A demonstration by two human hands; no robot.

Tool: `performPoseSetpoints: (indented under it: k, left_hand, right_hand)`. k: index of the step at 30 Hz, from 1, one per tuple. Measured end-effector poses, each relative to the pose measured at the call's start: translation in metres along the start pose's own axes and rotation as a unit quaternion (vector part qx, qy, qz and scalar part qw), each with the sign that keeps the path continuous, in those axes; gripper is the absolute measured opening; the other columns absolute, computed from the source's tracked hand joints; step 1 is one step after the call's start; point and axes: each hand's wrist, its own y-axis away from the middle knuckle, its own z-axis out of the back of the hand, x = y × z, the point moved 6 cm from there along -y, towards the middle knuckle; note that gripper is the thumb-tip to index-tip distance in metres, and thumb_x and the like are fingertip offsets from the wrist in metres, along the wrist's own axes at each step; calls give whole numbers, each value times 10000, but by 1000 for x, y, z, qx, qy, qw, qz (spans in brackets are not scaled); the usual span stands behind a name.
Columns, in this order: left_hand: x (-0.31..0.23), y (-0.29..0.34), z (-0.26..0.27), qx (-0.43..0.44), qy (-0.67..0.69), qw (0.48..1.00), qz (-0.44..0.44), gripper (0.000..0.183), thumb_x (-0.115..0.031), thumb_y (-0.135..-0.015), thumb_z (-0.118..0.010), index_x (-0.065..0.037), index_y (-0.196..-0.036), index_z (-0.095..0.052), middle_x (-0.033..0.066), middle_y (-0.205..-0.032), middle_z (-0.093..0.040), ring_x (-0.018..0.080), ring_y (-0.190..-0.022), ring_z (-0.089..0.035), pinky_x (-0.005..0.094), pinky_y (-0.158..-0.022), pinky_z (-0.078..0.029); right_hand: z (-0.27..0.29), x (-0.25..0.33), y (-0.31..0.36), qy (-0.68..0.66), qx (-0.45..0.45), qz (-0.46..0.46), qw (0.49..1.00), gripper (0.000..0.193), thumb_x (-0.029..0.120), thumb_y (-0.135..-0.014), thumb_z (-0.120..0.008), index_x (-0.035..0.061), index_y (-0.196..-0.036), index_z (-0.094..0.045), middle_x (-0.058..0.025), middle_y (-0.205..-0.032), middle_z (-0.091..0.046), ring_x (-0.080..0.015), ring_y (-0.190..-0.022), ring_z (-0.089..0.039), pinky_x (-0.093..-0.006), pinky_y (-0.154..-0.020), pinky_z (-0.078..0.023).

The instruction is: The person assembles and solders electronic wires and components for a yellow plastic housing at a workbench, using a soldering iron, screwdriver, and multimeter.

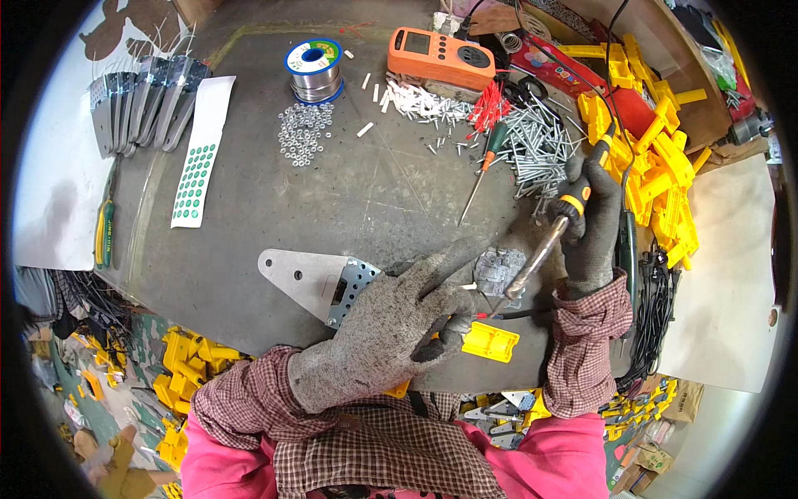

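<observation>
My left hand [391,328], in a grey glove, has its index finger stretched out, with the other fingers curled by the red end of a black cable [525,314]. The cable runs into these fingers, which hide their grip. A pale triangular metal plate [303,279] with a perforated blue-grey end lies partly under this hand. My right hand [592,224], also gloved, is closed round the black and orange handle of a soldering iron [544,254]. Its thick metal tip points down beside a lumpy grey block [499,270]. A yellow plastic housing [490,342] lies near the table's front edge.
Screws [536,145], a screwdriver [486,170], nuts [303,133], a solder spool [314,71] and an orange meter [440,58] lie farther back. Yellow housings [657,166] pile up at right, beside black cables [657,308]. A sticker sheet [199,158] and metal blades [145,108] are left.
</observation>
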Motion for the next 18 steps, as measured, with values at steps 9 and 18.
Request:
performPoseSetpoints:
  k: [9,18]
  left_hand:
    - [-3,1,3,-9,-33,999,12,245,-128,-760,-727,-87,-979,-626,169,-1453,-455,337,-1165,-570,429,-883,-458]
    - [-5,-13,0,1,19,1000,9,172,-182,-824,-673,-127,-986,-691,162,-1413,-484,347,-1061,-608,428,-872,-495]
  right_hand:
    - [31,50,0,-17,20,193,981,262,297,-993,-491,54,-974,-586,10,-770,-578,-50,-547,-471,-176,-457,-358]
    - [-14,55,-10,491,20,423,761,340,92,-913,-615,-10,-1237,-593,-108,-1192,-632,-205,-1076,-617,-335,-956,-480]
